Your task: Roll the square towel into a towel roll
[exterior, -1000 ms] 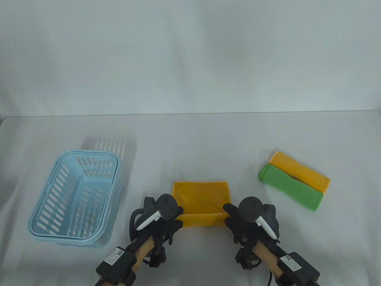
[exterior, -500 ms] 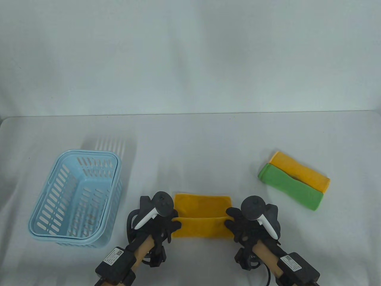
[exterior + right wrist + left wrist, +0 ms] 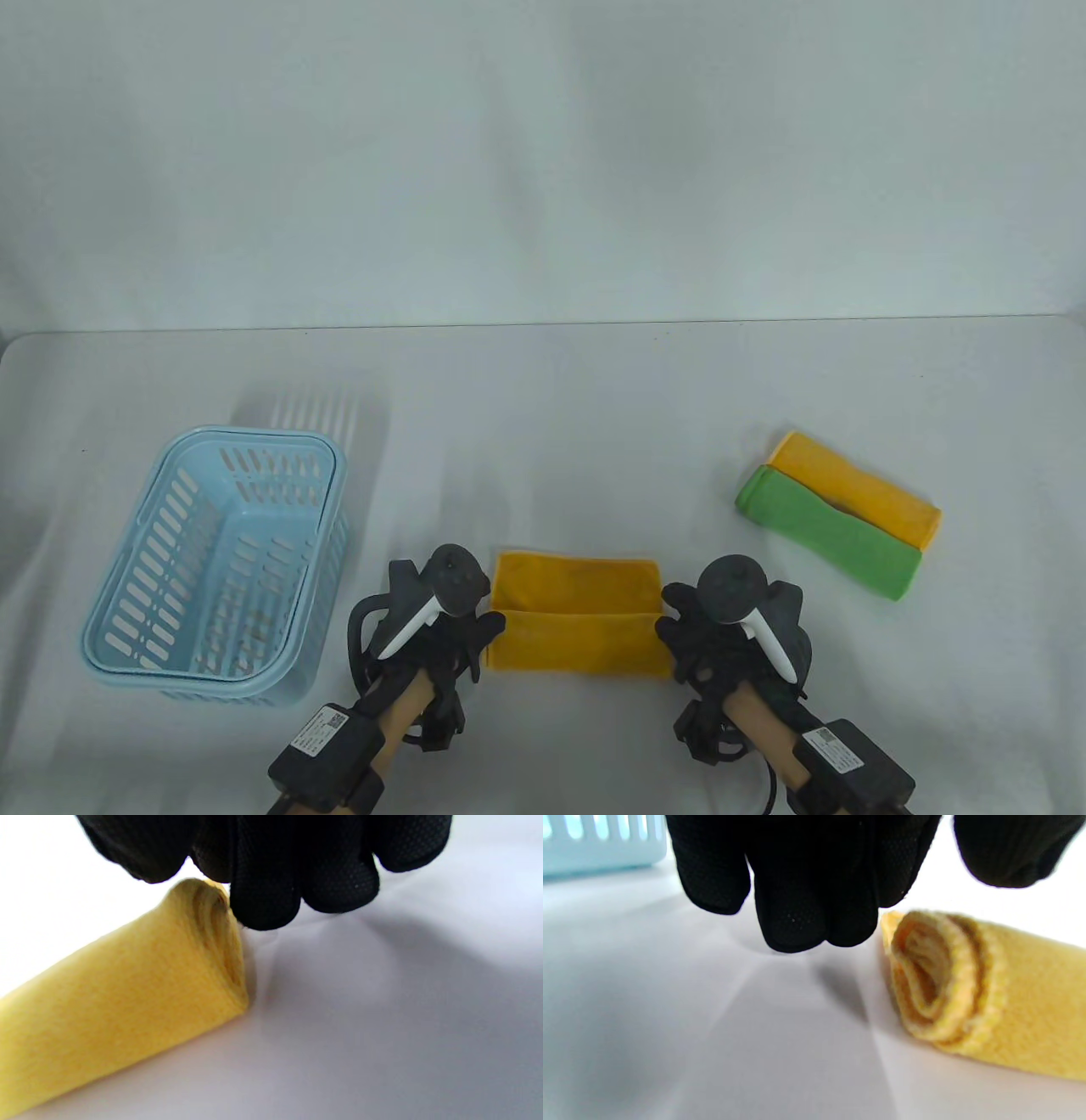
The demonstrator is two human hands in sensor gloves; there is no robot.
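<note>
Basket (image 3: 216,564) left, two towel rolls (image 3: 836,514) right of the yellow towel (image 3: 577,615).

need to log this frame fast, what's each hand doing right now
Left hand: open, holds nothing, beside the left end of the yellow towel roll.
Right hand: open, holds nothing, at the roll's right end.

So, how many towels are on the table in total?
3. One yellow towel lies partly rolled between the two hands; a yellow roll and a green roll lie side by side at the right. The basket appears empty.
</note>
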